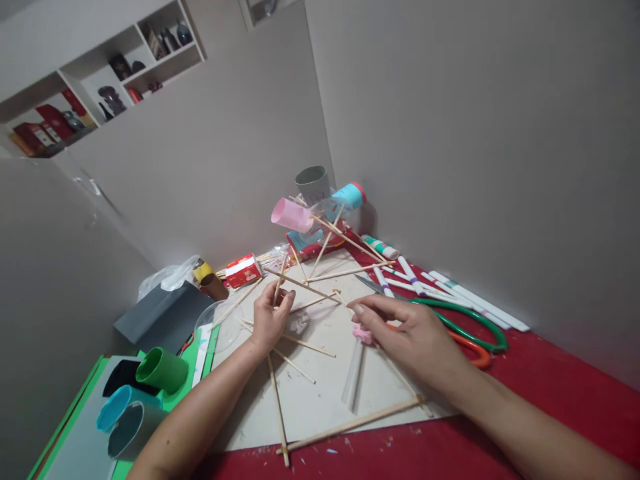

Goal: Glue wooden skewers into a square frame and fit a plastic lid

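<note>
My left hand (pixel 270 319) is closed around a thin wooden stick (pixel 281 270) that pokes up between thumb and fingers. My right hand (pixel 407 333) pinches near the right end of a long wooden stick (pixel 305 287), which slants across toward the left hand. Below them, a stick frame with a thicker front bar (pixel 353 423) rests on a pale board (pixel 310 427); its corners are bound in brown. Loose sticks (pixel 295 363) lie crossed under my left hand. A pink lump (pixel 363 335) and a clear glue stick (pixel 353 380) sit beside my right hand.
Behind stands a stick structure (pixel 333 233) with pink, grey and blue paper tubes. Green-handled scissors (pixel 465 313) and white markers (pixel 470 300) lie right. Left are a clear plastic disc (pixel 220 327), a red box (pixel 243 270) and a green paper tube (pixel 163 370). Walls enclose the corner.
</note>
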Available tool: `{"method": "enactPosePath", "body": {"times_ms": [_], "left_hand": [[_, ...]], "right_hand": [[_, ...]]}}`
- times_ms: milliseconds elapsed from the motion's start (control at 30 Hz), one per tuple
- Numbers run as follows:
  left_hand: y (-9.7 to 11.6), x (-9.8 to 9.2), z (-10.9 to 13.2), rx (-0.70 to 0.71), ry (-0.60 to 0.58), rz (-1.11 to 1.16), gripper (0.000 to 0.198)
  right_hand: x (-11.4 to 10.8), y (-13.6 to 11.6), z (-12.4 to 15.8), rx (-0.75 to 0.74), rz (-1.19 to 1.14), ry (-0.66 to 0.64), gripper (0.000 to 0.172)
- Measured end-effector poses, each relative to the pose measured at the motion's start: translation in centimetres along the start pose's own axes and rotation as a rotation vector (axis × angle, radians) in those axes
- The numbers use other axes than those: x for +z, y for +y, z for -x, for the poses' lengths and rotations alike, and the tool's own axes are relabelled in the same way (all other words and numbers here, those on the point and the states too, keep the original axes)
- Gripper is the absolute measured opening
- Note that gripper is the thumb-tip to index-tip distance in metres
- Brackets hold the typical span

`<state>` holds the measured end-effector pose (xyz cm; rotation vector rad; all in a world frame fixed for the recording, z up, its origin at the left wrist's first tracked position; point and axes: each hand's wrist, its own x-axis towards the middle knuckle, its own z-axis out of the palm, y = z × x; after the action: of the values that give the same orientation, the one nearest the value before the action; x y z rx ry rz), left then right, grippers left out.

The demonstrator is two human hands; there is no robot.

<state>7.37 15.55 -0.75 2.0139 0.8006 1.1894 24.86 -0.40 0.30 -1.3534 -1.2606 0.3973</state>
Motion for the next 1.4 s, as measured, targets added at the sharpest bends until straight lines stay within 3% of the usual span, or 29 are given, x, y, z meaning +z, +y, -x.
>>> {"method": "enactPosePath", "body": {"times_ms": [167, 333, 567, 800, 1000, 1133, 1267, 1400], "left_hand": [[-0.2, -0.5, 0.8, -0.068, -0.043, -0.008, 0.030], [-0.7, -0.8, 0.8, -0.174, -0.157, -0.054, 0.049], [-0.4, -0.9, -0.2, -0.246, -0.258, -0.114, 0.060], [-1.3, -1.6, -0.6, -0.237, -0.272, -0.171, 0.067], [-2.2, -1.4, -0.2, -0.215, -0.268, -0.161, 0.060], [-2.4, -1.0, 0.2, -0.147, -0.219, -0.130, 0.044], [-1.6, -0.7, 0.3, -0.049, -0.101, -0.101, 0.025], [-0.1, -0.1, 0.4, 0.016, -0.020, -0.067, 0.033]], "right_hand": [[0.2, 0.3, 0.0, -0.017, 0.000, -0.036, 0.028], [0.5, 1.0, 0.2, 0.005, -0.014, -0.077, 0.028], [1.0, 0.7, -0.1, 0.090, -0.050, -0.157, 0.031], [0.7, -2.0, -2.6, -0.137, 0.278, -0.178, 0.029], [3.2, -0.8, -6.3, -0.167, 0.414, -0.288, 0.035], [4.8, 0.9, -7.5, -0.215, 0.446, -0.380, 0.033], [5.6, 2.1, -8.0, -0.259, 0.438, -0.456, 0.029], [5.7, 3.0, -8.5, -0.263, 0.412, -0.482, 0.031]]}}
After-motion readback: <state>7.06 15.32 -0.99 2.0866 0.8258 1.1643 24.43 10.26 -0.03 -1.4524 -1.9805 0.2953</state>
